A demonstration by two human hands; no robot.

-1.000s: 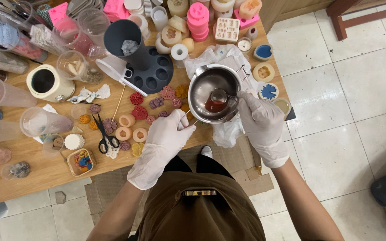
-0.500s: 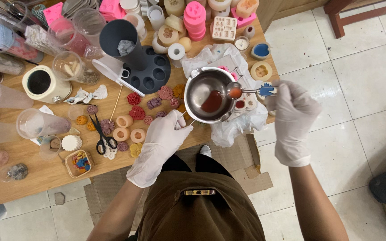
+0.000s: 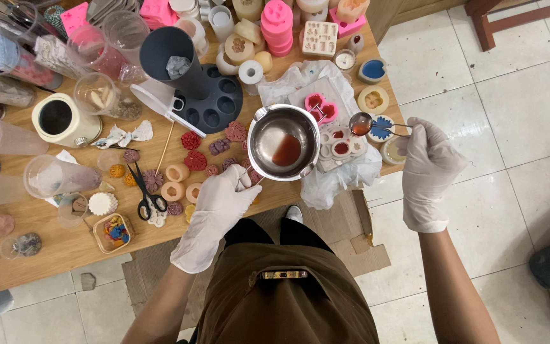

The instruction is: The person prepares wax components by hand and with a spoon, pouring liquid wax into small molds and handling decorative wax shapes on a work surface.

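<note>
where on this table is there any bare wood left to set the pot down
The widest bare wood lies along the near left edge, below the small tray of coloured bits and left of the left hand. The back half is crowded with cups, moulds and the dark tray; small moulds fill the plastic sheet.

I see open floor (image 3: 510,127) right of the table edge; upper left is packed with cups (image 3: 52,175), a grey holder (image 3: 173,60) (tall) and scissors (image 3: 146,191).
</note>
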